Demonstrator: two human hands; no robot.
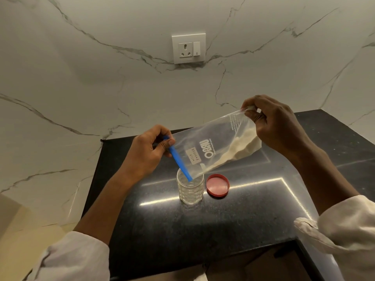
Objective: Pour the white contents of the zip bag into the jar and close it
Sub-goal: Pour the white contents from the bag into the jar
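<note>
Zip bag (213, 147): clear plastic, held in the air above the counter, tilted with its blue zip strip (179, 159) end down. Lower corner of the mouth sits at or just inside the rim of the jar (190, 187). White label on the bag reads "MILK POWDER". White powder (239, 147) lies along the bag's lower edge, bunched toward the raised end at about 2 o'clock from the jar; cannot tell whether any is leaving the mouth.

Left hand (150, 151): at 10 o'clock from the jar, fingers curled, thumb and fingers pinching the bag's mouth edge at the upper end of the blue strip.

Right hand (274, 126): at 2 o'clock from the jar, higher than the left, fingers curled and pinching the bag's bottom corner, lifting it.

Jar: clear, textured glass, upright, uncapped, on the black speckled counter (223, 230). Little or nothing visible inside.

Red lid (217, 185): lying on the counter just beside the jar at 3 o'clock, inner face up.

White rolled sleeves on both forearms. Marble-pattern wall behind, with a white socket and switch plate (188, 48) at 12 o'clock.
</note>
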